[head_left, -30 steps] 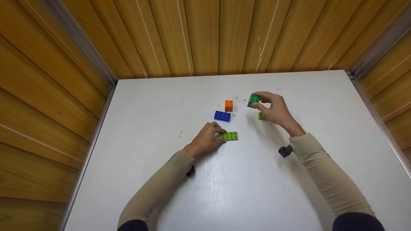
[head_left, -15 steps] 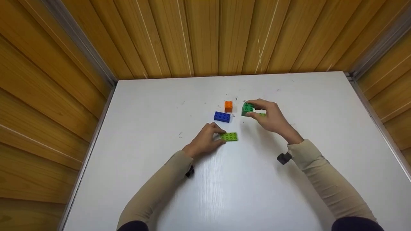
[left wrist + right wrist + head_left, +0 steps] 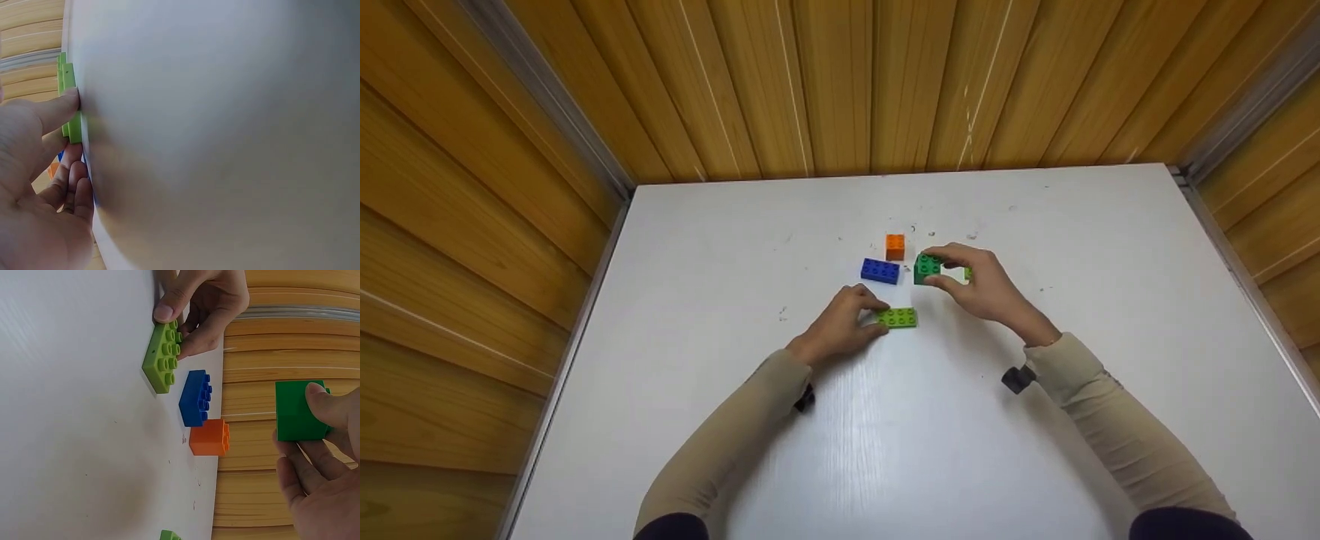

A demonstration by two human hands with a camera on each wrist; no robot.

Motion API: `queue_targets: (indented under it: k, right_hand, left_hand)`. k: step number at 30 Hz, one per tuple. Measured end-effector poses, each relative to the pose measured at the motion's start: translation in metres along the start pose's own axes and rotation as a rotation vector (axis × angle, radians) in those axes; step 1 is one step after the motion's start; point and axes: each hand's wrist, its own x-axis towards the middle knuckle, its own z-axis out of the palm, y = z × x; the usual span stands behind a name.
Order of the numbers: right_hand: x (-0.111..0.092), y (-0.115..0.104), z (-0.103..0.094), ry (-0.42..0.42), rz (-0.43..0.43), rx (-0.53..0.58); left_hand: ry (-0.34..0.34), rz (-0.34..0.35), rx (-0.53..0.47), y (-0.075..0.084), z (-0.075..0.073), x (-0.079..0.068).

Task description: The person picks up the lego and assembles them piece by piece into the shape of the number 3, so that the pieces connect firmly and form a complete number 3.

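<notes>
My left hand (image 3: 844, 322) pinches the left end of a flat lime-green toy brick (image 3: 901, 318) between thumb and fingers, and the brick lies on the white table. In the right wrist view, two rows of studs show on that lime-green brick (image 3: 161, 360). Held up above the table, a square dark green brick (image 3: 927, 268) is gripped by the thumb and fingers of my right hand (image 3: 982, 289). It is to the back right of the lime-green brick. The right wrist view shows the thumb on one face of the green brick (image 3: 298, 410).
Behind the left hand lies a blue brick (image 3: 880, 271), with an orange brick (image 3: 895, 247) just beyond it. Another lime-green piece (image 3: 968, 274) sits partly hidden behind the right hand. Wood-grain panels (image 3: 840, 90) border the white table (image 3: 720, 247).
My right hand has carried the dark green brick left and toward me, nearer the lime-green brick. The left hand stays in place on its brick.
</notes>
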Motion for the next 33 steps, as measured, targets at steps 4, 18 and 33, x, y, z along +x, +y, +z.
queue_targets:
  k: [4, 18, 33]
  right_hand:
    - [-0.001, 0.001, 0.005, -0.009, -0.039, -0.004]
    - [-0.005, 0.011, 0.025, -0.046, -0.083, 0.029]
    - [-0.008, 0.022, 0.042, -0.089, -0.060, 0.079]
  left_hand:
    - [-0.002, 0.005, -0.002, 0.000, 0.000, 0.000]
    - [0.001, 0.011, 0.006, -0.002, 0.001, 0.000]
    - [0.002, -0.001, -0.010, -0.002, 0.001, 0.001]
